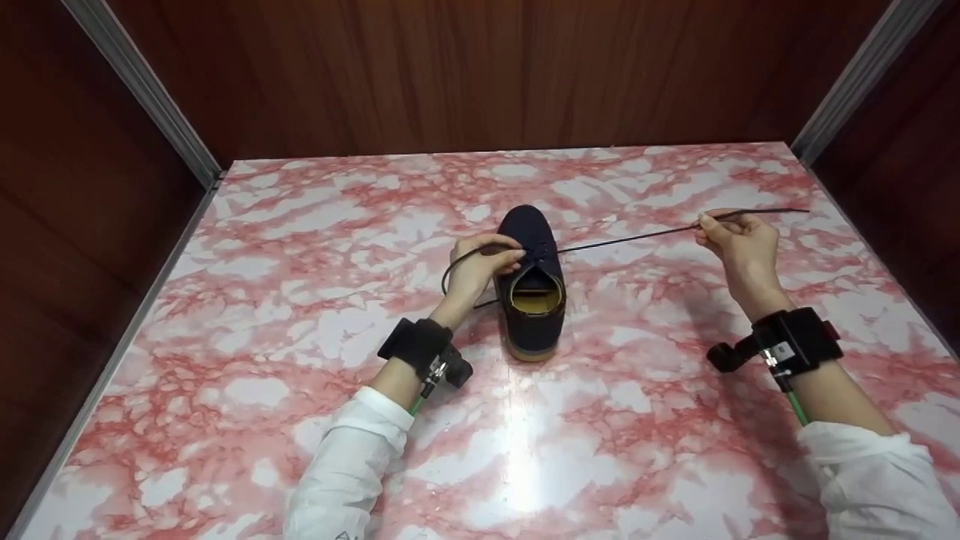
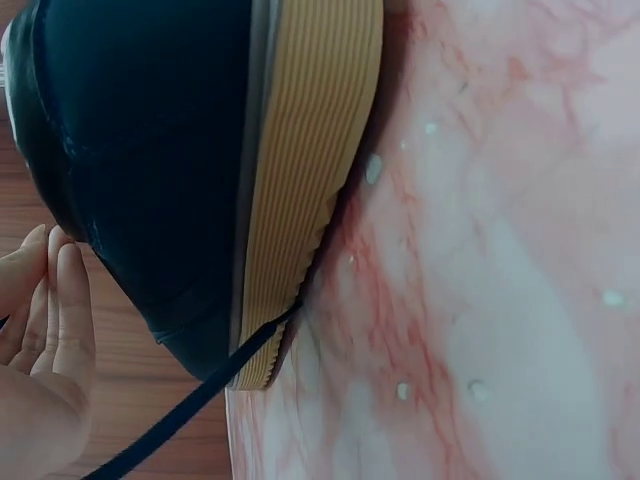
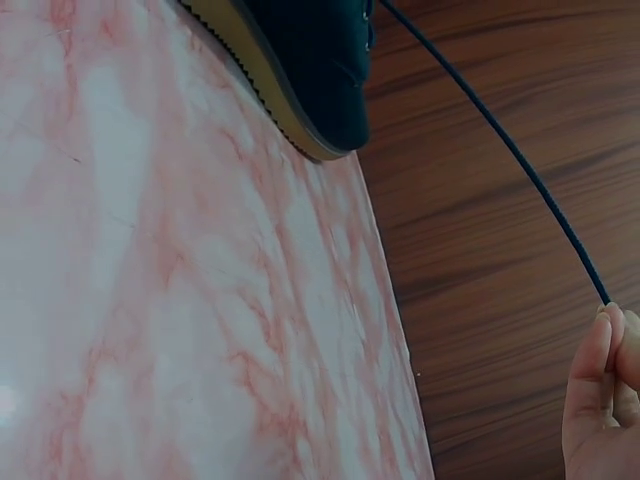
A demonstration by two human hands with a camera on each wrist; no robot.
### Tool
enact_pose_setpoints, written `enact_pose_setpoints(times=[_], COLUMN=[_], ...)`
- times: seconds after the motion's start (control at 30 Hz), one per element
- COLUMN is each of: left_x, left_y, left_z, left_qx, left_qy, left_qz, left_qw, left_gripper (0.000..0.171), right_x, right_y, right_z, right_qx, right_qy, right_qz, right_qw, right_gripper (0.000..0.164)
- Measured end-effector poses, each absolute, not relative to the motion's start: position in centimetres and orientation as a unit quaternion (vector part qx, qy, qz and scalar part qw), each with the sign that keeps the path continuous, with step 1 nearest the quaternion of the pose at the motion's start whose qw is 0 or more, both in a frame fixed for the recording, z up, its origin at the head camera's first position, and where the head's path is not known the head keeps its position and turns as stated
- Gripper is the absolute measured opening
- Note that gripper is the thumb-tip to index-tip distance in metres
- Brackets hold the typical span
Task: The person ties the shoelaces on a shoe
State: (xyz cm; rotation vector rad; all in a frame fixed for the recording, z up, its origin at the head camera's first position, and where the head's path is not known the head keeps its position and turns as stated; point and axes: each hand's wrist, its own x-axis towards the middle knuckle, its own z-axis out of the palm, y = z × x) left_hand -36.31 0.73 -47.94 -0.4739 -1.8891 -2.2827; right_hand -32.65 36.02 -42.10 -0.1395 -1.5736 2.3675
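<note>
A dark navy shoe [image 1: 529,330] with a tan sole [image 2: 310,150] stands upright on the table, toe pointing away from me. My right hand [image 1: 742,244], raised well to the right, pinches one end of the shoelace [image 1: 630,239] between thumb and fingers. That length runs nearly straight from the eyelets, its tip sticking out past the hand. Over the shoe's left side, my left hand [image 1: 476,266] pinches the lace close by the eyelets. The rest of this lace loops back over the hand and hangs down beside the sole.
The table [image 1: 262,390] has a red and white marbled top. Brown wood-grain panels [image 1: 480,75] close it in at the back and both sides, with metal posts [image 1: 150,97] at the corners. Each wrist wears a black camera band [image 1: 799,341].
</note>
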Motion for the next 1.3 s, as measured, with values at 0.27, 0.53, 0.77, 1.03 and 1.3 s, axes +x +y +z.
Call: enact_pose_setpoints(times=[0.27,0.53,0.77,1.03,1.3], left_x=[-36.2,-36.1,-35.6,-34.5,-34.5], left_y=[1.5,1.8,2.0,2.0,2.1], left_z=[-48.0,-47.7,-47.1,-45.7,-45.5], left_qx=[-0.149,-0.133,-0.111,-0.11,-0.117], left_qy=[-0.64,-0.677,-0.718,-0.726,-0.724], left_qz=[-0.751,-0.717,-0.68,-0.672,-0.674], left_qw=[0.067,0.098,0.101,0.096,0.093], left_gripper=[0.029,0.027,0.028,0.027,0.027], right_x=[-29.8,-30.7,-30.6,-30.9,-31.1], right_y=[30.9,28.9,26.1,22.6,18.9], right_z=[-34.7,-31.8,-28.8,-26.5,-24.9], right_qx=[-0.061,-0.028,0.017,0.037,0.063], right_qy=[-0.543,-0.551,-0.6,-0.668,-0.769], right_qz=[0.823,0.817,0.783,0.726,0.621], right_qw=[0.156,0.169,0.165,0.161,0.137], right_gripper=[0.034,0.031,0.03,0.03,0.029])
